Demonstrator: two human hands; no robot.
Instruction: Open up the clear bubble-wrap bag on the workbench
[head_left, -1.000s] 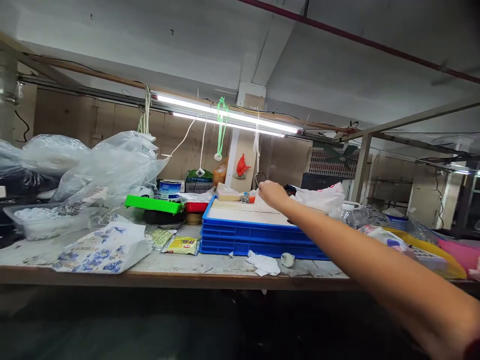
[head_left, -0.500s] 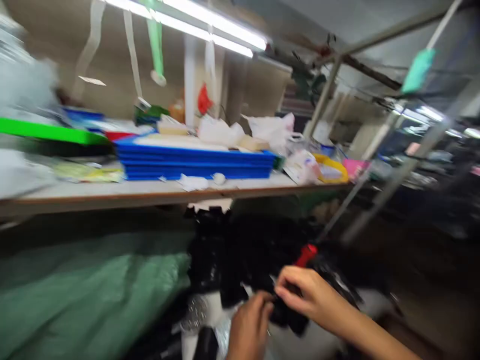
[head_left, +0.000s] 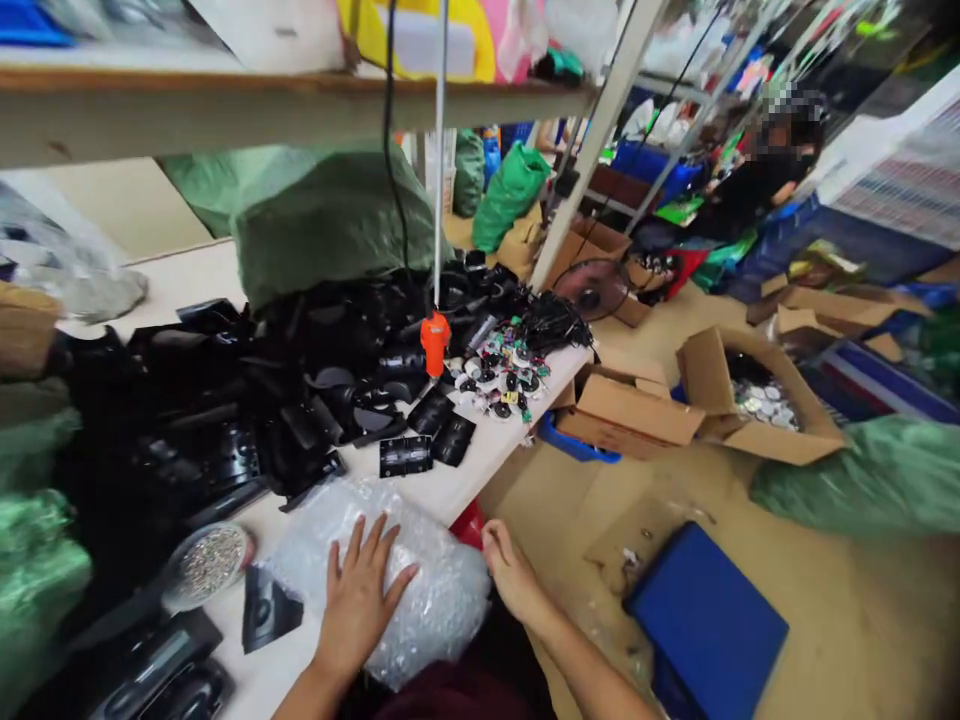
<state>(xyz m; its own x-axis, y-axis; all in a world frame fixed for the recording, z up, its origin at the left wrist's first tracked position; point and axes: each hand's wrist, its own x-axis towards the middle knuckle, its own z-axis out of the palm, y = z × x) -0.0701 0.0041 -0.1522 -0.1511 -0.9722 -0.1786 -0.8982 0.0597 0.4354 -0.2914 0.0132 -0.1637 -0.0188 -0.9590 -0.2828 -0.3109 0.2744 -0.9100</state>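
Observation:
My left hand (head_left: pixel 360 590) lies with fingers spread on a clear, crinkled plastic bag (head_left: pixel 439 590) at the table's front edge. Just off the bag's right side is my right hand (head_left: pixel 514 575), its fingers curled closed; whatever they may hold is hidden. Several black plastic shell pieces (head_left: pixel 405 455) sit beyond the bag. Left of it stands a round tub of small metal screws (head_left: pixel 211 562), with a black moulded part (head_left: pixel 268 608) beside it. An orange electric screwdriver (head_left: pixel 434 345) hangs upright over the parts.
Small wired components (head_left: pixel 504 375) are heaped at the table's right edge. A shelf (head_left: pixel 300 115) crosses above. On the floor to the right are cardboard boxes (head_left: pixel 637 405), a blue box (head_left: pixel 709 620) and a green sack (head_left: pixel 862 480). Another person (head_left: pixel 765 180) is farther back.
The view has swung down and right. My left hand has gone from bent fingers near the black parts to lying spread on the plastic bag. My right hand is now beside that bag.

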